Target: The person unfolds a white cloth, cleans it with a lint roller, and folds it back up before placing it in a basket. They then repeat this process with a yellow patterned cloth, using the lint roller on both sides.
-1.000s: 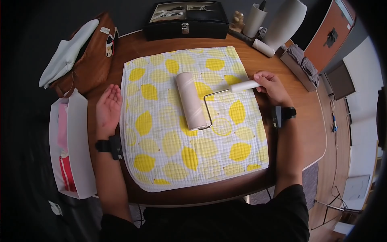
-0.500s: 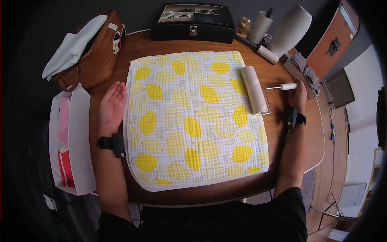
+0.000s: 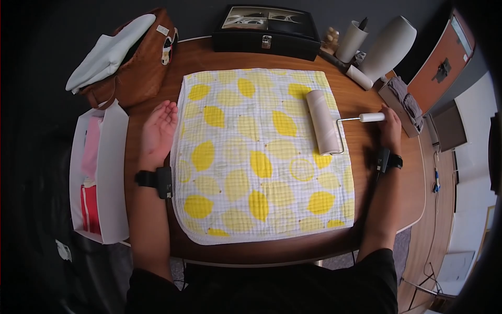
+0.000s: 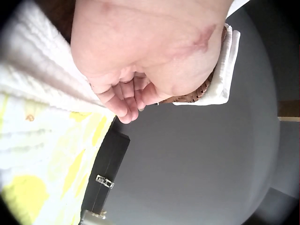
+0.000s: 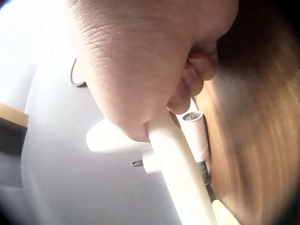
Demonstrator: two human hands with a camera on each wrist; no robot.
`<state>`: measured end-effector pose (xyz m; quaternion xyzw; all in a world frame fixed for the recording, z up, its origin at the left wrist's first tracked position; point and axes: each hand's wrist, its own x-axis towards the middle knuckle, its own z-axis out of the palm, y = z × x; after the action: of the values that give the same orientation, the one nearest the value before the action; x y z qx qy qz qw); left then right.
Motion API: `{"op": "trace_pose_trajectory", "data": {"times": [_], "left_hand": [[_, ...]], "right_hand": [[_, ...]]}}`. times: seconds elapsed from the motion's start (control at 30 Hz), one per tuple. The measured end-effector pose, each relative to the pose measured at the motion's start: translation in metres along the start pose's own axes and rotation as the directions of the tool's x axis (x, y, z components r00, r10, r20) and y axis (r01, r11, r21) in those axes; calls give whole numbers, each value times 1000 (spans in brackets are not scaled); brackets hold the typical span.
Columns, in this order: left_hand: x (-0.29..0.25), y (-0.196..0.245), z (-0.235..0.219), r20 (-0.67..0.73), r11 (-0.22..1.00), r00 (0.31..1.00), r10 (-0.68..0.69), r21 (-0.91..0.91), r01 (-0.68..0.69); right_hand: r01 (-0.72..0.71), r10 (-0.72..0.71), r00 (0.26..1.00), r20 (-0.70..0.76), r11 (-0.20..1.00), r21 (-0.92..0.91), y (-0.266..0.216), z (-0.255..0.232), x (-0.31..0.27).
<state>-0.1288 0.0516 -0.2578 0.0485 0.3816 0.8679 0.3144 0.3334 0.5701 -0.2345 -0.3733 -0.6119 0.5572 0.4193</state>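
A lint roller (image 3: 322,123) with a pale sticky roll lies over the upper right part of a quilted cloth (image 3: 246,157) printed with yellow lemons. My right hand (image 3: 391,127) grips its white handle (image 5: 176,164), out past the cloth's right edge. In the right wrist view the thumb lies along the handle and the fingers curl round it. On the other side, my left hand (image 3: 159,131) rests beside the cloth's left edge, palm turned up. Its fingers are loosely bent and hold nothing, as the left wrist view also shows.
A white bin (image 3: 114,178) with pink and red fabric and a brown bag (image 3: 141,73) stand at the left. At the back are a black glasses case (image 3: 266,42), a white vase (image 3: 389,47) and a spare roll (image 3: 359,77). A narrow box (image 3: 405,104) sits at the right.
The roller has gone from the cloth's middle to its right edge, then slightly back left over the cloth. My right hand moved along with it; the head view has shifted a little.
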Motion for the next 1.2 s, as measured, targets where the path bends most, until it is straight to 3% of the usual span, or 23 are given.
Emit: {"op": "trace_pose_trajectory", "data": {"times": [0.17, 0.2, 0.33, 0.37, 0.4, 0.43, 0.47, 0.57, 0.63, 0.67, 0.73, 0.77, 0.83, 0.9, 0.93, 1.03, 1.07, 1.1, 1.13, 1.17, 1.2], "left_hand": [[-1, -1, 1, -9, 1000, 1000, 4, 2, -4], [-1, -1, 2, 1, 1000, 1000, 1, 2, -1], [-3, -1, 6, 16, 1000, 1000, 8, 19, -8], [-3, -2, 5, 16, 1000, 1000, 12, 26, -13], [-3, -3, 5, 18, 999, 1000, 23, 38, -24], [-3, -4, 6, 23, 998, 999, 34, 48, -35], [-2, -5, 8, 31, 997, 998, 46, 56, -48], [-6, -7, 13, 54, 989, 996, 71, 126, -78], [-6, -9, 13, 56, 986, 995, 80, 142, -87], [-7, -10, 13, 60, 984, 995, 84, 152, -93], [-4, -11, 11, 58, 981, 994, 97, 161, -105], [-4, -11, 11, 70, 985, 993, 93, 142, -102], [-4, -11, 10, 93, 990, 992, 85, 104, -95], [-6, -12, 13, 72, 987, 993, 90, 128, -98], [-7, -12, 15, 62, 985, 994, 92, 139, -100], [-7, -13, 17, 72, 984, 993, 94, 145, -104], [-7, -14, 18, 74, 981, 992, 99, 159, -110], [-7, -14, 18, 73, 978, 992, 105, 173, -117], [-7, -15, 18, 74, 974, 991, 108, 192, -121], [-8, -16, 20, 69, 970, 991, 114, 210, -126], [-8, -16, 21, 67, 964, 991, 120, 230, -132]], "right_hand": [[-101, 135, 988, -78, 937, 335, 6, -22, 16], [-59, 121, 980, -156, 933, 356, 3, -15, 12], [-147, -7, 969, 249, 791, 594, -7, -28, -6], [-147, 48, 985, 167, 748, 647, -21, -19, -15], [-127, -129, 921, 368, 793, 595, -25, -23, -17], [-84, -283, 785, 551, 832, 548, -31, -27, -18], [-81, -337, 633, 697, 866, 493, -55, -16, -26], [-43, -285, 460, 841, 939, 342, -122, 27, -77], [-110, -94, 367, 926, 984, 143, -165, 67, -129], [16, -110, 386, 916, 994, 112, -170, 89, -160], [315, -132, 311, 941, 949, 29, -186, 128, -214], [479, -116, 220, 969, 878, -4, -194, 143, -236], [515, -80, 144, 986, 857, -6, -196, 164, -270], [718, -190, 20, 982, 686, 118, -199, 177, -285], [758, -223, 90, 971, 647, 79, -192, 173, -298], [825, -373, 144, 917, 557, 97, -199, 169, -283], [833, -430, 195, 881, 547, 83, -193, 167, -272], [788, -446, 268, 854, 611, 72, -186, 165, -256], [702, -542, 325, 775, 688, 187, -169, 173, -238], [685, -540, 401, 740, 713, 149, -164, 176, -225], [552, -491, 529, 692, 819, 159, -150, 178, -215]]}}
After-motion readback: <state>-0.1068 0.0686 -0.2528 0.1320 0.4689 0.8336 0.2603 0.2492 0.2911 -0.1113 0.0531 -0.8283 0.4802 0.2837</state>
